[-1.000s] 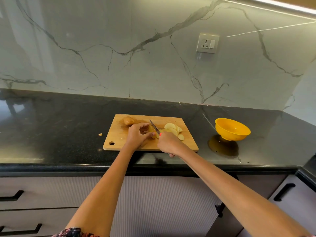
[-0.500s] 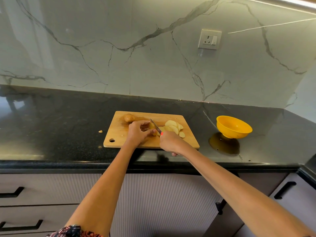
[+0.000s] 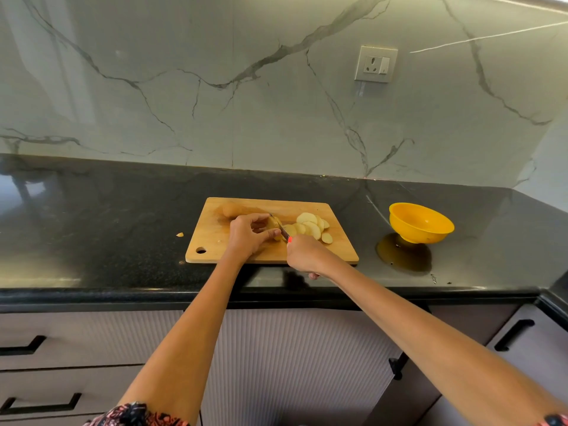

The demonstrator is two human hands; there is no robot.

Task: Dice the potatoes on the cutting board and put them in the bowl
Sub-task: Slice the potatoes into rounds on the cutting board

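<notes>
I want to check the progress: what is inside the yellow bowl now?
The inner wall of the yellow bowl that shows is bare, with no potato pieces. Its near rim hides the bottom. The potato slices lie on the cutting board.

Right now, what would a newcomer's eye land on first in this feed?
Probably the bright yellow bowl on the black counter, right of the wooden cutting board. Next, mid-board: the left hand holds a potato while the right hand grips the knife, pale slices fanned beside the blade.
</notes>
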